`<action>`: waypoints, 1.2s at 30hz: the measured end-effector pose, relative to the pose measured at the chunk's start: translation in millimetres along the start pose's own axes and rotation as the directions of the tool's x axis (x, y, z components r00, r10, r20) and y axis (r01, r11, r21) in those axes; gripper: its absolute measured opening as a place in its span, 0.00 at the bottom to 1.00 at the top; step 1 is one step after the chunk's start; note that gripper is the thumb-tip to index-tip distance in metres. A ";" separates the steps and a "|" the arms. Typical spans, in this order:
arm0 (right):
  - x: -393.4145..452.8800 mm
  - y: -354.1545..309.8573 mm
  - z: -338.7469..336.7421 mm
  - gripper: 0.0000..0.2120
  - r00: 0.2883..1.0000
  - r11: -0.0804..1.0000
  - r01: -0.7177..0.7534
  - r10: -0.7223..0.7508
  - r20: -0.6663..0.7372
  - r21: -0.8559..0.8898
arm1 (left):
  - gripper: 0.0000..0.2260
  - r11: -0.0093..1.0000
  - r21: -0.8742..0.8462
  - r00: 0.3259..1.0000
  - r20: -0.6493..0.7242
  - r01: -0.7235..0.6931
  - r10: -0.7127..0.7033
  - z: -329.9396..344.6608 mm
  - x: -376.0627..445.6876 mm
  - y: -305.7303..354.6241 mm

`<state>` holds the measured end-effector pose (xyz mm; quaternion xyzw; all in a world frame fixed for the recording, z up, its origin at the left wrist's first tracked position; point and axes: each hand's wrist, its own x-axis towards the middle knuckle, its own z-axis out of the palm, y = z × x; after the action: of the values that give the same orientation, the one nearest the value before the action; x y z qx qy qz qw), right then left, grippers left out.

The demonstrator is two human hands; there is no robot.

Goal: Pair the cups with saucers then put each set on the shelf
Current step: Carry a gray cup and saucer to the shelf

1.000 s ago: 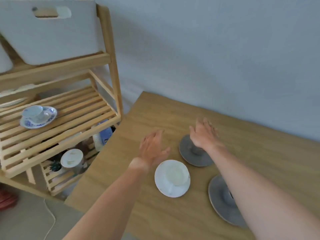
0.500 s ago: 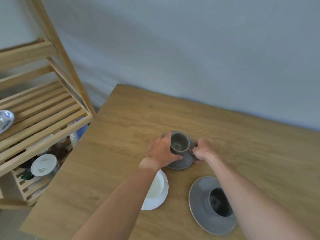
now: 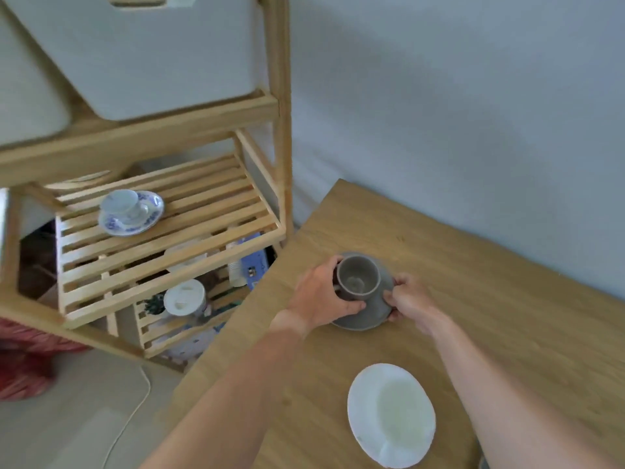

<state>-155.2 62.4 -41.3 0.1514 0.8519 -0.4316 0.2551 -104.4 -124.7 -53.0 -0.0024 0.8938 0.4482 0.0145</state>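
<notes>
I've got the grey cup (image 3: pixel 357 278) upright on its grey saucer (image 3: pixel 368 314), over the table (image 3: pixel 473 299) near the shelf-side edge. My left hand (image 3: pixel 319 296) grips cup and saucer rim, right hand (image 3: pixel 407 297) pinches the opposite rim. White saucer (image 3: pixel 390 414) sits nearer me; blue-patterned set (image 3: pixel 130 211) on the shelf (image 3: pixel 203 211).

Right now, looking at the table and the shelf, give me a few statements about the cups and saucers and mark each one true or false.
1. The grey cup stands upright on the grey saucer. True.
2. Only one hand touches the grey set. False: the left hand and the right hand both hold it.
3. A blue-patterned cup and saucer already sit on the slatted shelf. True.
4. The white saucer is on the shelf. False: it lies on the table, nearer the person than the grey set.
5. The grey set rests on the shelf. False: it is over the table.
</notes>
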 end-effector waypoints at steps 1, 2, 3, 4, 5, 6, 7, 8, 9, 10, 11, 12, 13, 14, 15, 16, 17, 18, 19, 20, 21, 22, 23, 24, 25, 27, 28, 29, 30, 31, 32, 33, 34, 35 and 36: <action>4.6 -13.0 16.2 0.06 1.000 1.000 0.012 -0.012 0.020 -0.004 | 0.33 1.000 0.025 0.999 -0.029 0.017 -0.016 -15.6 -0.8 -11.5; 9.2 -24.7 31.3 0.06 0.999 1.000 0.022 -0.022 0.039 -0.001 | 0.33 0.998 0.043 0.998 -0.051 0.036 -0.034 -29.8 -0.6 -22.1; 15.1 -40.3 51.7 0.05 0.997 0.999 0.034 -0.034 0.067 0.000 | 0.33 0.997 0.047 0.995 -0.077 0.061 -0.057 -48.3 -0.9 -36.9; 20.0 -55.1 72.1 0.04 0.995 0.999 0.041 -0.042 0.092 0.007 | 0.34 0.996 0.037 0.992 -0.096 0.081 -0.078 -66.1 -0.4 -51.3; 24.8 -69.7 92.1 0.03 0.993 0.999 0.045 -0.047 0.112 0.019 | 0.34 0.995 0.025 0.989 -0.114 0.096 -0.093 -83.9 1.1 -65.2; 30.1 -84.0 111.7 0.03 0.991 0.998 0.046 -0.050 0.125 0.033 | 0.35 0.994 0.023 0.986 -0.133 0.106 -0.102 -101.4 3.7 -79.3; 35.5 -97.9 131.4 0.03 0.990 0.998 0.045 -0.051 0.131 0.049 | 0.35 0.993 0.031 0.983 -0.150 0.113 -0.108 -118.1 7.7 -93.4; 41.9 -111.6 149.8 0.03 0.989 0.997 0.047 -0.056 0.136 0.069 | 0.35 0.992 0.041 0.980 -0.162 0.122 -0.114 -133.5 13.3 -107.4; 49.1 -125.6 167.4 0.03 0.988 0.994 0.048 -0.061 0.144 0.093 | 0.36 0.989 0.046 0.976 -0.173 0.139 -0.129 -147.7 20.8 -120.7; 57.4 -140.0 184.0 0.04 0.987 0.991 0.046 -0.065 0.149 0.124 | 0.36 0.986 0.044 0.970 -0.191 0.161 -0.150 -160.7 29.2 -133.4; 65.7 -154.2 199.2 0.06 0.987 0.987 0.042 -0.065 0.145 0.153 | 0.36 0.983 0.040 0.961 -0.221 0.181 -0.168 -172.0 38.2 -145.6; 74.2 -168.4 213.4 0.08 0.989 0.984 0.038 -0.062 0.136 0.171 | 0.35 0.979 0.037 0.949 -0.255 0.199 -0.184 -182.5 47.9 -157.4; 82.4 -181.7 226.7 0.10 0.990 0.983 0.035 -0.059 0.124 0.183 | 0.35 0.976 0.042 0.938 -0.287 0.213 -0.192 -191.5 57.1 -168.0; 90.3 -193.9 238.8 0.12 0.992 0.981 0.036 -0.057 0.111 0.189 | 0.34 0.973 0.049 0.929 -0.313 0.225 -0.199 -199.7 66.9 -177.8; 97.8 -204.7 249.9 0.14 0.994 0.981 0.035 -0.055 0.099 0.192 | 0.34 0.971 0.054 0.921 -0.332 0.234 -0.203 -206.8 75.7 -186.9; 105.2 -214.1 259.8 0.15 0.995 0.981 0.035 -0.053 0.090 0.192 | 0.34 0.969 0.056 0.915 -0.345 0.241 -0.208 -213.0 84.7 -195.6; 111.9 -223.2 269.1 0.14 0.995 0.981 0.038 -0.056 0.086 0.190 | 0.33 0.966 0.051 0.908 -0.357 0.253 -0.219 -218.6 93.6 -204.0; 118.0 -231.5 277.4 0.13 0.994 0.981 0.049 -0.066 0.085 0.187 | 0.33 0.963 0.038 0.900 -0.367 0.267 -0.235 -224.0 101.8 -212.5; 123.3 -240.0 284.9 0.12 0.994 0.981 0.060 -0.077 0.084 0.186 | 0.32 0.960 0.025 0.892 -0.375 0.281 -0.251 -229.2 109.8 -220.6; 129.3 -247.1 291.5 0.13 0.993 0.980 0.070 -0.086 0.077 0.186 | 0.31 0.957 0.017 0.886 -0.382 0.291 -0.263 -234.1 117.1 -228.1; 135.3 -253.3 297.1 0.15 0.993 0.979 0.077 -0.092 0.075 0.191 | 0.31 0.954 0.016 0.881 -0.388 0.301 -0.271 -238.6 123.7 -234.5; 141.6 -258.5 301.7 0.16 0.992 0.976 0.081 -0.098 0.075 0.200 | 0.30 0.951 0.016 0.876 -0.393 0.309 -0.278 -242.5 129.9 -240.2; 147.6 -263.2 305.5 0.16 0.992 0.974 0.079 -0.099 0.083 0.212 | 0.30 0.949 0.015 0.872 -0.401 0.314 -0.282 -245.7 135.4 -245.2; 152.5 -267.4 308.4 0.17 0.991 0.973 0.076 -0.098 0.091 0.218 | 0.30 0.949 0.011 0.867 -0.411 0.314 -0.282 -248.4 140.4 -249.6; 157.1 -270.9 311.0 0.18 0.991 0.974 0.071 -0.093 0.093 0.216 | 0.30 0.950 0.006 0.863 -0.419 0.314 -0.282 -250.3 144.7 -253.4; 167.1 -276.3 315.1 0.19 0.993 0.977 0.070 -0.088 0.079 0.202 | 0.30 0.947 0.001 0.855 -0.430 0.322 -0.290 -251.9 153.4 -258.4; 172.7 -278.1 315.7 0.18 0.994 0.978 0.068 -0.084 0.076 0.199 | 0.29 0.944 0.001 0.852 -0.431 0.329 -0.296 -251.8 158.3 -259.9; 178.6 -280.3 315.5 0.17 0.994 0.977 0.061 -0.078 0.078 0.204 | 0.29 0.942 0.002 0.849 -0.434 0.335 -0.301 -251.8 163.6 -260.6; 184.1 -282.7 314.3 0.17 0.994 0.975 0.054 -0.074 0.086 0.216 | 0.30 0.941 0.000 0.847 -0.435 0.339 -0.305 -252.2 168.6 -261.0; 189.0 -285.2 312.8 0.17 0.993 0.973 0.048 -0.072 0.098 0.226 | 0.30 0.939 -0.002 0.846 -0.434 0.344 -0.310 -252.8 173.0 -261.5; 192.2 -287.2 310.8 0.17 0.992 0.973 0.049 -0.074 0.103 0.227 | 0.31 0.937 -0.004 0.845 -0.431 0.348 -0.316 -253.5 176.2 -262.5; 193.8 -288.7 309.1 0.17 0.992 0.974 0.058 -0.081 0.096 0.217 | 0.32 0.936 -0.006 0.845 -0.429 0.351 -0.320 -254.0 177.7 -263.5; 194.2 -289.4 307.5 0.17 0.993 0.978 0.072 -0.088 0.077 0.196 | 0.32 0.936 -0.010 0.844 -0.430 0.351 -0.321 -253.9 178.1 -264.6; 194.2 -290.1 306.7 0.16 0.994 0.982 0.085 -0.095 0.054 0.167 | 0.32 0.937 -0.011 0.842 -0.435 0.349 -0.319 -253.9 178.0 -265.7; 193.6 -290.4 306.3 0.16 0.994 0.986 0.092 -0.099 0.039 0.140 | 0.32 0.937 -0.009 0.839 -0.442 0.348 -0.316 -253.6 177.7 -266.6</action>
<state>-360.4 -348.1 -112.0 0.1178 0.8203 -0.5044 0.2426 -283.5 -485.8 -120.0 -0.2572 0.8755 0.3943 -0.1088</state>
